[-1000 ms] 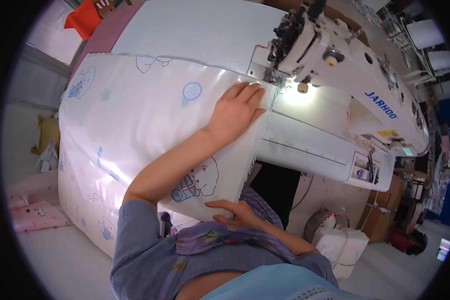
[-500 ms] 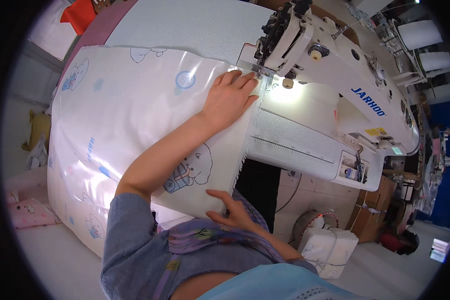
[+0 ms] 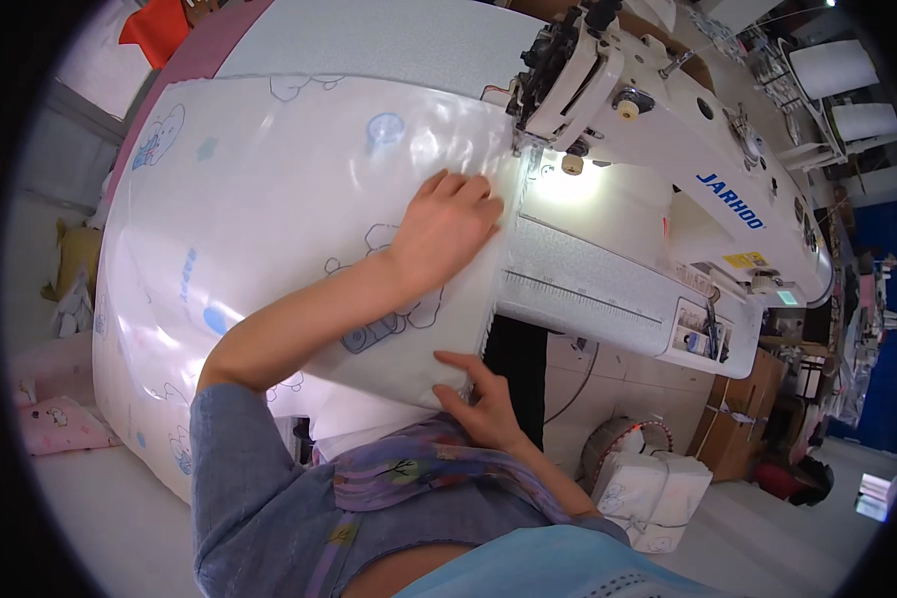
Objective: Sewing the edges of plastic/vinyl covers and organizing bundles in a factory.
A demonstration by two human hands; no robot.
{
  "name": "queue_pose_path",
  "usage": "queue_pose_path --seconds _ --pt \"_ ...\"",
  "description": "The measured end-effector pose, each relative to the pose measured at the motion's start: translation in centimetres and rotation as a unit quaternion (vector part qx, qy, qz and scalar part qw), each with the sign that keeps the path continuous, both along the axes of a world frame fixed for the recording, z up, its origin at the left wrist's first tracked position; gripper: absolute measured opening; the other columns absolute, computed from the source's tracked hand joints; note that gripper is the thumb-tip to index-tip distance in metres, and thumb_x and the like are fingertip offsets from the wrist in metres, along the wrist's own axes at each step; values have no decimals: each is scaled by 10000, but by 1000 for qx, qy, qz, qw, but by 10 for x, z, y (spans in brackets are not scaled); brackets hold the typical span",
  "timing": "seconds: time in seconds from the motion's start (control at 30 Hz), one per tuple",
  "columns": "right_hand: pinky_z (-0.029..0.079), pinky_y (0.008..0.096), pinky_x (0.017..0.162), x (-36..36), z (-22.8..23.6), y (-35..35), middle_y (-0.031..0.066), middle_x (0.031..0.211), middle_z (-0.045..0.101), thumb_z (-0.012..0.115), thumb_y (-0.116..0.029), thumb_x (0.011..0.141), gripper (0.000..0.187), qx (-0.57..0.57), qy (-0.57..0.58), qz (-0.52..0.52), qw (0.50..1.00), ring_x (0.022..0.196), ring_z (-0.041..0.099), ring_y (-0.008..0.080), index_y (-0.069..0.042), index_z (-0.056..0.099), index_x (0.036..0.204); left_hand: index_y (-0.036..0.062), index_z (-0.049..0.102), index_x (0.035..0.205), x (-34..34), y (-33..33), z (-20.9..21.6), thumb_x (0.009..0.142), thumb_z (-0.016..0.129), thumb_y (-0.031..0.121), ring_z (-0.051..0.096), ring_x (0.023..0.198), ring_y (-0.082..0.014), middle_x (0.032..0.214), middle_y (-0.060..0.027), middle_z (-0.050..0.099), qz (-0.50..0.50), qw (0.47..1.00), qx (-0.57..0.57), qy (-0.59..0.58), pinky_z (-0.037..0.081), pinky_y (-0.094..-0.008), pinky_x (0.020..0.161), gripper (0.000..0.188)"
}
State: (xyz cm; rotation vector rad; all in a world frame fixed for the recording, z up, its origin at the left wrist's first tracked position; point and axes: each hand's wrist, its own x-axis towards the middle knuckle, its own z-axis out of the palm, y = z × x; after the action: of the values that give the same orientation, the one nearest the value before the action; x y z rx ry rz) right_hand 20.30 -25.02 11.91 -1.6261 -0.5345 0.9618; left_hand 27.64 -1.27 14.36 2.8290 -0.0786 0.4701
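A shiny white plastic-like sheet (image 3: 269, 179) with blue and grey cartoon prints lies over the sewing table, its right edge running to the needle area of a white sewing machine (image 3: 668, 130). My left hand (image 3: 444, 224) rests on top of the sheet just below the machine's head, fingers bent and slightly apart, pressing near the frayed edge. Closer to my body, my right hand (image 3: 483, 399) touches the sheet's lower right corner with thumb and forefinger apart. Its other fingers are partly hidden.
A lamp lights the needle area. The machine's grey bed (image 3: 578, 289) carries a ruler scale. Below right stand a tied stack of white printed pieces (image 3: 653, 498) and a cardboard box (image 3: 733, 419). White thread cones (image 3: 835, 70) sit at upper right; a pink printed bundle (image 3: 65, 427) lies left.
The sheet has shifted up and right toward the machine. My left hand has slid back from the needle, its fingers more bent. My right hand has moved up and right with the corner.
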Motion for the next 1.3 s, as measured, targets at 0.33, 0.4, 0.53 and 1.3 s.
queue_pose_path --seconds 0.33,0.4,0.53,1.3 --pt "536 251 798 5 -13 13 80 1105 707 720 -42 946 500 60 -5 -27 998 952 646 94 -30 557 1418 129 652 1326 6 12 -16 930 714 327 491 1373 -325 1342 -104 580 25 998 37 -45 364 -618 1157 447" --pt "537 252 812 4 -13 13 83 1155 695 730 -35 938 510 43 12 -38 998 977 640 92 -12 553 1415 137 649 1331 16 21 -18 933 709 331 489 1377 -322 1346 -100 578 21 998 34 -45 361 -620 1158 447" --pt "536 253 836 12 -8 20 92 1198 680 727 -16 935 511 -11 46 -35 998 1002 636 95 1 549 1414 148 630 1359 7 9 -11 950 679 386 478 1387 -324 1367 -100 566 21 999 38 -8 348 -652 1150 476" --pt "547 262 819 -49 -16 -17 124 1207 672 674 12 966 608 102 133 -13 986 1017 669 126 -68 387 1496 -29 547 1349 -384 49 -207 1098 431 339 614 1189 -263 1335 -149 596 465 435 -706 -310 602 -397 905 460"
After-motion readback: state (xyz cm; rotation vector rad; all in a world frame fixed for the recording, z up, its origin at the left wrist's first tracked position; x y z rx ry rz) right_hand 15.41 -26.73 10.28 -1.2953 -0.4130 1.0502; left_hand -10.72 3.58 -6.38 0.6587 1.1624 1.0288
